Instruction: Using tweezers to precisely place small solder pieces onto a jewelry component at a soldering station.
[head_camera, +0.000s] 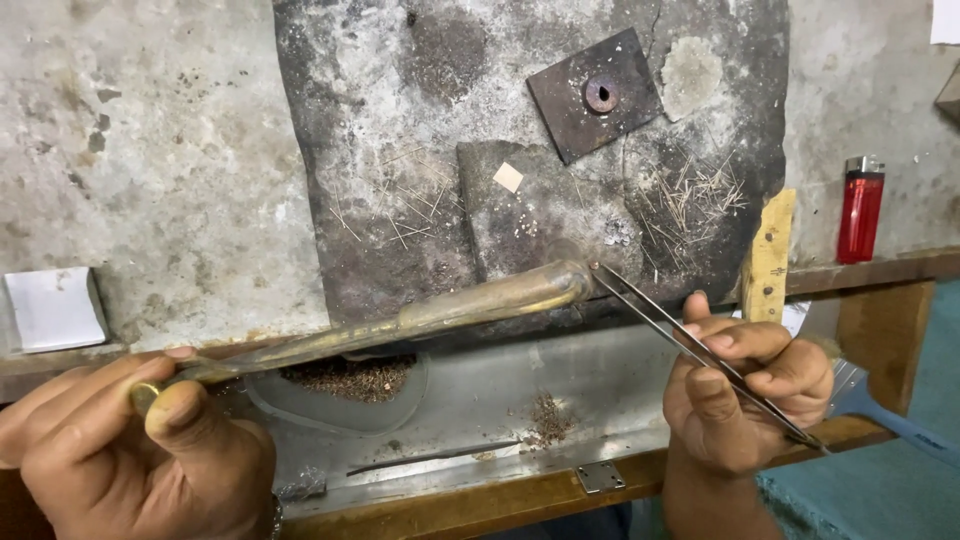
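Observation:
My left hand (130, 440) at the lower left grips a long brass torch pipe (440, 310); its curved tip reaches the middle of a charred soldering pad (400, 130). My right hand (745, 385) at the lower right pinches steel tweezers (680, 340), whose points meet the pipe's tip at the pad's near edge. On a dark block (540, 215) in the pad lies a small pale square piece (508, 177). Thin wire bits (690, 195) are scattered to the right of it.
A dark square plate with a round washer (600, 93) lies at the pad's top right. A red lighter (860, 208) stands at right beside a wooden peg (768, 255). A metal tray (480, 400) with filings hangs under the bench edge. A white block (55, 308) sits left.

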